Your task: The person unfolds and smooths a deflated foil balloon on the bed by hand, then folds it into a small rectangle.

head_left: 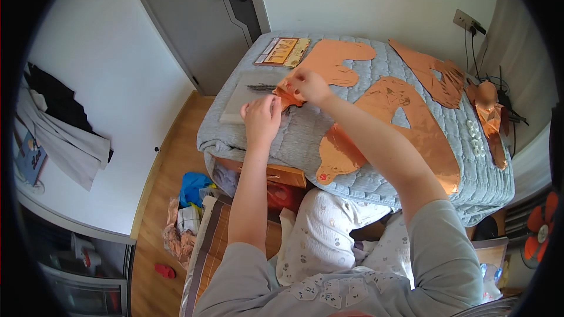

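Over the far left part of the bed, both my hands work at a small crumpled copper foil balloon [288, 100]. My right hand [311, 86] pinches its upper right side, fingers closed. My left hand [261, 117] is closed at the balloon's lower left edge, fingertips pressed together on the foil. Some of the foil is hidden behind my fingers. Beside it, several thin dark sticks [260, 88] lie on a clear plastic sheet [238, 97]. A flat copper foil A balloon [420, 132] spreads under my right forearm.
On the grey quilted bed [229, 135] lie more flat foil balloons [332, 58], a printed FALL package [284, 51] and a strip of white round pieces [474, 138]. Cables [502, 85] hang by the wall socket. Bags [194, 191] sit on the floor; a fan [540, 232] stands right.
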Motion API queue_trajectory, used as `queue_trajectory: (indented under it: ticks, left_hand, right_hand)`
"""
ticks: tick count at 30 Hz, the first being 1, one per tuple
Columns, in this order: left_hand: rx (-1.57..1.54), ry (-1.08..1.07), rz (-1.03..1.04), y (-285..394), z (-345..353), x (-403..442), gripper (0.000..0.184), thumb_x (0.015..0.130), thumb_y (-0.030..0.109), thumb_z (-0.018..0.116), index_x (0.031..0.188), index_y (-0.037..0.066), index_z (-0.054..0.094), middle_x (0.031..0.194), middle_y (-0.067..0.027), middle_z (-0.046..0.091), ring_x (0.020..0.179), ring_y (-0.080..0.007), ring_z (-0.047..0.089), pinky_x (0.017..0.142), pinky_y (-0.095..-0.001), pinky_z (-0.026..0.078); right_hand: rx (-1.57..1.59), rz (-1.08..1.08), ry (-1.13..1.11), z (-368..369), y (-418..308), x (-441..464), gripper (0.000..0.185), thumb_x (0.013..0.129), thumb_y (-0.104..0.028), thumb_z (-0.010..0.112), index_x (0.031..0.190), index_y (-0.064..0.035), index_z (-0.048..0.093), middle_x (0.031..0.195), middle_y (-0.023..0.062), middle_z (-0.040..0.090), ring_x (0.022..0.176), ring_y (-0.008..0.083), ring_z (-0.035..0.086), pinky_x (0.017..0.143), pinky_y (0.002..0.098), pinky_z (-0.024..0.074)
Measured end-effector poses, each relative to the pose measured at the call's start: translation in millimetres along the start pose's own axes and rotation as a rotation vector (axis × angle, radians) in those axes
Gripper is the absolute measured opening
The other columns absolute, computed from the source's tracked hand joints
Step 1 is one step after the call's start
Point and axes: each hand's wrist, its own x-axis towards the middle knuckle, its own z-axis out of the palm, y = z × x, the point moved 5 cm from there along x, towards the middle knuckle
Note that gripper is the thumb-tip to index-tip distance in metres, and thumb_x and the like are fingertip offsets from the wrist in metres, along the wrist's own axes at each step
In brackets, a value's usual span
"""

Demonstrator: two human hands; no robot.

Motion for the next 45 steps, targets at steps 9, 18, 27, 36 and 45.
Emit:
queue_trajectory:
  ticks: [9,18,27,36,45]
  left_hand:
    - [0.066,-0.056,0.011,-2.9,7.1,-0.4,0.027,0.101,0.031,0.058,0.091,0.009,0.071,0.098,-0.0078,0.072,0.103,-0.0285,0.063,0.107,-0.0456,0.031]
    - [0.067,-0.109,-0.023,-2.8,8.9,-0.8,0.025,0.099,0.032,0.061,0.095,0.010,0.072,0.098,-0.0049,0.072,0.103,-0.0265,0.064,0.107,-0.0457,0.032]
    - [0.055,0.124,0.134,38.5,-15.8,-10.7,0.010,0.098,0.025,0.066,0.099,0.017,0.072,0.103,0.0024,0.071,0.104,-0.0207,0.064,0.110,-0.0460,0.029]
    - [-0.392,-0.288,0.472,236.3,21.3,-50.7,0.017,0.094,0.023,0.071,0.109,0.017,0.072,0.116,0.0007,0.072,0.113,-0.0191,0.065,0.111,-0.0470,0.029]
    - [-0.021,-0.796,0.527,272.5,122.2,-28.6,0.072,0.094,0.059,0.062,0.151,0.015,0.052,0.158,-0.0114,0.048,0.147,-0.0279,0.042,0.123,-0.0617,0.012]
  right_hand:
    - [0.562,0.408,1.135,-306.9,114.4,13.6,0.036,0.103,-0.035,0.059,0.121,-0.0041,0.064,0.104,0.0087,0.071,0.087,0.0198,0.067,0.064,0.0335,0.0536]
    - [0.148,-0.408,0.338,-309.0,-9.5,-137.6,0.017,0.112,-0.021,0.046,0.110,-0.0067,0.056,0.099,-0.0014,0.057,0.087,0.0088,0.050,0.081,0.0244,0.0425]
    - [0.696,0.290,-0.350,-228.8,51.5,-264.9,0.019,0.113,-0.016,0.039,0.102,-0.0084,0.052,0.127,0.0171,0.067,0.135,0.0270,0.057,0.114,0.0359,0.0420]
    - [0.653,0.242,-0.753,-171.6,23.9,-291.1,0.012,0.108,-0.011,0.047,0.103,-0.0044,0.055,0.129,0.0209,0.066,0.127,0.0303,0.063,0.111,0.0409,0.0445]
    - [0.705,0.353,-0.682,-163.8,31.6,-307.4,0.020,0.110,-0.018,0.050,0.101,-0.0021,0.057,0.104,0.0073,0.071,0.111,0.0181,0.067,0.095,0.0323,0.0510]
